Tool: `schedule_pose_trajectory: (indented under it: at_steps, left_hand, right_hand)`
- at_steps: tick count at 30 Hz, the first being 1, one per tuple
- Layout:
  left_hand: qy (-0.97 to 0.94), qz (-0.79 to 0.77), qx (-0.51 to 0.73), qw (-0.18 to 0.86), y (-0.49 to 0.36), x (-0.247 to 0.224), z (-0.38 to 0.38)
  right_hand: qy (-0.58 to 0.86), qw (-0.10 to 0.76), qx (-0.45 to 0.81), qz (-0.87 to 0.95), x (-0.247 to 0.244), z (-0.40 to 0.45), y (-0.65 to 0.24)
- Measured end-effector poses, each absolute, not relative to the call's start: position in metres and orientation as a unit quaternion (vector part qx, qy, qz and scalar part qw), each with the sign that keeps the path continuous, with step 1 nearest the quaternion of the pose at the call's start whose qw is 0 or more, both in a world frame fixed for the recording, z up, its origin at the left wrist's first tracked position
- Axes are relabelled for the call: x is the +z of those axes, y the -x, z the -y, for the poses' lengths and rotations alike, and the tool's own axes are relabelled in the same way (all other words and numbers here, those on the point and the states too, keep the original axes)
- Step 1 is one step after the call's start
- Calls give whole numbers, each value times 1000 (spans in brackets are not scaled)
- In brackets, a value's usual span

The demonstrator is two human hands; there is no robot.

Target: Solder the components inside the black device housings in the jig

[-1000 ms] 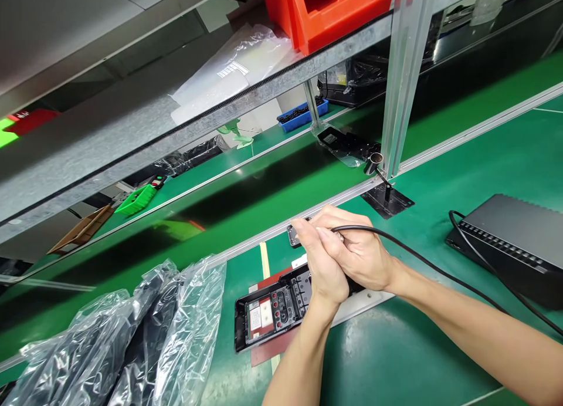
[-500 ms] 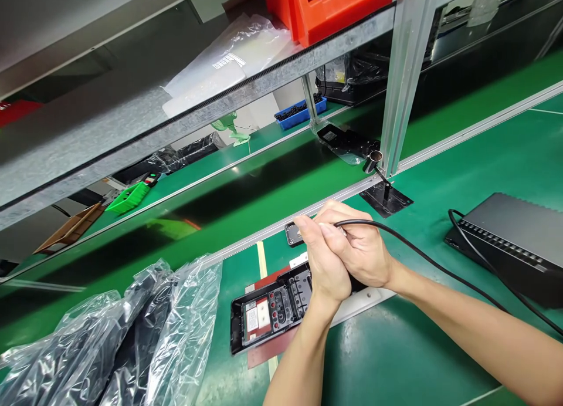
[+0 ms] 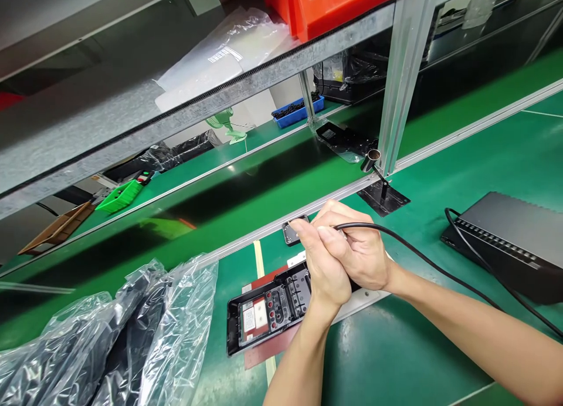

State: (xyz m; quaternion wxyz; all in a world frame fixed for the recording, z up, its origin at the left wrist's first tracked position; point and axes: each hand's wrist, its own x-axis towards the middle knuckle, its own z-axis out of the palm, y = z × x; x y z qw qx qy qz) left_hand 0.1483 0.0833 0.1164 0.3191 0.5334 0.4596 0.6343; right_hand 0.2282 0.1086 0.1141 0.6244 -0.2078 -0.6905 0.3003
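Note:
My left hand (image 3: 328, 265) and my right hand (image 3: 363, 247) are pressed together over the right part of a black plastic housing (image 3: 281, 309). Both have their fingers closed. From the top of my right hand a black cable (image 3: 413, 247) runs off to the right; the tool or plug at its end is hidden in the grip. What my left hand wraps round is also hidden. The housing lies on a reddish-brown pad (image 3: 264, 357). A small dark plate with screws (image 3: 291, 234) lies just behind my left hand.
Bagged black parts (image 3: 127, 335) lie at the left. A dark box (image 3: 510, 242) stands at the right. An empty metal holder (image 3: 373, 157) stands by the upright post (image 3: 402, 83). A shelf above bears a red bin (image 3: 334, 10). Behind runs a green belt (image 3: 237, 189).
The view has shifted slightly, so the surroundings sit a little further left. Both hands keep nearly the same closed grip above the housing.

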Motion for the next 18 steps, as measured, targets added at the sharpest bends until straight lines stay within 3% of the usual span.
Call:
schedule_pose_trajectory:
  at_steps: [18]
  left_hand:
    - [-544, -439, 641, 318, -148, 121, -82]
  right_hand:
    - [202, 638, 317, 672, 113, -108, -225]
